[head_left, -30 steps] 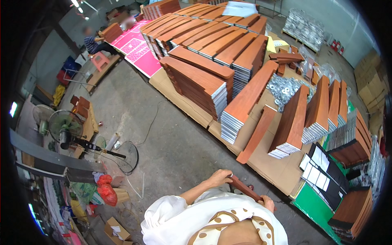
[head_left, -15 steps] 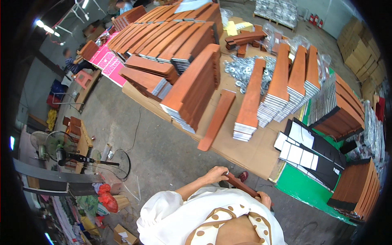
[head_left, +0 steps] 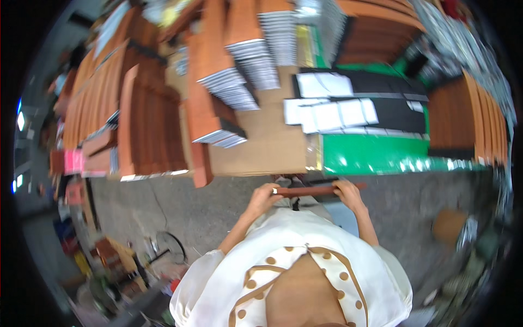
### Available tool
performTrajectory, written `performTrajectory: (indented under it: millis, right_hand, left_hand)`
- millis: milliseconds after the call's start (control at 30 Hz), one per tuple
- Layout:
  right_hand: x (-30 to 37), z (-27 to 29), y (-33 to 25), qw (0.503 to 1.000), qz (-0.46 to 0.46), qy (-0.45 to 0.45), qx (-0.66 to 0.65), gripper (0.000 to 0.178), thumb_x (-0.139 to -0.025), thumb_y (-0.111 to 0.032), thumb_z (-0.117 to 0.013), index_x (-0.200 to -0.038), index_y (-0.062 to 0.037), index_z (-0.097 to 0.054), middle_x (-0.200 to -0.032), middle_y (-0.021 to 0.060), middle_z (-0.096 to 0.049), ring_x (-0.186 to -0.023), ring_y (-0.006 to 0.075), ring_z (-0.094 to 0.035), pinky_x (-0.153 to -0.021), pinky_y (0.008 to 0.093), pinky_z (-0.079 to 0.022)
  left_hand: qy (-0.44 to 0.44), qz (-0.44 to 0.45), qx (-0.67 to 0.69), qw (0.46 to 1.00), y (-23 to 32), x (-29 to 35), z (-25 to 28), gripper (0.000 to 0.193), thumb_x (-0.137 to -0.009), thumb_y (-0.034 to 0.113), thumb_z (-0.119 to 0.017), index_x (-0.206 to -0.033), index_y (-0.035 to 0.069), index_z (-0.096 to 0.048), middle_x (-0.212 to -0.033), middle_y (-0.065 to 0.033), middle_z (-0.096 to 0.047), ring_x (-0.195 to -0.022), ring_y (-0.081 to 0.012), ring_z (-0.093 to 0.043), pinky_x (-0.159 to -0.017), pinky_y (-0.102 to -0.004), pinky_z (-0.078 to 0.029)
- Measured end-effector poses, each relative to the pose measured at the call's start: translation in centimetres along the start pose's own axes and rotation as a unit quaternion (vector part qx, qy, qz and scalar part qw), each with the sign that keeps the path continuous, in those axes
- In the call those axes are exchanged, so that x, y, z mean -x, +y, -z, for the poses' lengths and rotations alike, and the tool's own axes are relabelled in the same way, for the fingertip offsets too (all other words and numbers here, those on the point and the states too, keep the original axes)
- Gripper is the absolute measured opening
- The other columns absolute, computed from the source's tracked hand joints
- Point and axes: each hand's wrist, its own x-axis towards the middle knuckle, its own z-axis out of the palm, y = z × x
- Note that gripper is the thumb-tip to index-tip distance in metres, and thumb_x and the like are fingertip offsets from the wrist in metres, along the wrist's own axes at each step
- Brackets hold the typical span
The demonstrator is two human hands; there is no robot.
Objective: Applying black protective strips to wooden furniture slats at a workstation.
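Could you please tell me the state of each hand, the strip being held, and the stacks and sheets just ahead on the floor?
left hand: closed on the strip's left end.
right hand: closed on the strip's right part.
wood-grain strip: held level between both hands, off the floor.
cardboard sheet: lying flat.
green sheet: lying flat beside the cardboard.
wood-grain plank stacks: piled, motion-blurred.

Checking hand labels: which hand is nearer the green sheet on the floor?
Right. The right hand grips the brown strip just below the green sheet; the left hand sits below the cardboard.
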Motion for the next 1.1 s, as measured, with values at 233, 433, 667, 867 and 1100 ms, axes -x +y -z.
performTrajectory:
  millis: [233,433,667,867,1100]
  right_hand:
    - [2.6,-1.6,-0.9,0.999,-0.036,0.013,-0.006,0.022,-0.077,-0.010,-0.061,-0.098,-0.0057,-0.061,-0.096,0.0121,-0.062,-0.092,0.0318,-0.055,-0.079,0.0418,-0.043]
    - [4.6,-1.7,-0.2,0.997,-0.041,0.058,-0.023,0.026,-0.071,-0.003,-0.065,-0.096,-0.0044,-0.062,-0.092,0.0145,-0.062,-0.088,0.0343,-0.057,-0.076,0.0420,-0.045]
    - [0.4,-1.4,-1.8,0.999,-0.012,0.028,0.024,0.030,-0.067,-0.001,-0.068,-0.097,-0.0034,-0.062,-0.092,0.0176,-0.062,-0.086,0.0353,-0.057,-0.076,0.0421,-0.045]
    - [-2.4,-1.4,-5.0,0.998,-0.009,-0.038,0.049,0.028,-0.067,-0.005,-0.069,-0.094,-0.0034,-0.063,-0.090,0.0168,-0.063,-0.088,0.0347,-0.059,-0.077,0.0410,-0.045]
    - [-4.9,-2.8,-5.2,0.996,0.014,-0.072,0.049,0.028,-0.068,-0.006,-0.069,-0.095,-0.0035,-0.063,-0.089,0.0164,-0.063,-0.088,0.0343,-0.059,-0.076,0.0416,-0.045]
  left_hand:
    - [-0.035,-0.037,-0.023,0.998,-0.2,-0.3,1.1,0.029,-0.071,0.012,-0.070,-0.098,0.005,-0.061,-0.090,-0.0142,-0.062,-0.081,-0.0287,-0.061,-0.072,-0.0357,-0.048]
    - [-0.082,-0.068,-0.074,0.992,0.4,-1.3,0.5,0.031,-0.073,0.019,-0.068,-0.100,0.007,-0.059,-0.096,-0.0128,-0.062,-0.092,-0.0317,-0.059,-0.077,-0.0400,-0.047]
    - [0.009,-0.066,-0.019,0.998,-2.1,1.3,1.8,0.029,-0.074,0.015,-0.066,-0.100,0.005,-0.058,-0.095,-0.0175,-0.062,-0.092,-0.0341,-0.059,-0.076,-0.0416,-0.046]
    - [0.040,-0.027,0.007,0.999,-3.2,2.5,3.7,0.034,-0.074,0.011,-0.066,-0.105,0.004,-0.056,-0.100,-0.0178,-0.061,-0.095,-0.0355,-0.058,-0.079,-0.0412,-0.046]
    - [0.061,0.006,0.034,0.998,-5.4,2.9,4.6,0.039,-0.075,0.012,-0.066,-0.111,0.003,-0.054,-0.106,-0.0198,-0.059,-0.099,-0.0346,-0.056,-0.082,-0.0406,-0.045]
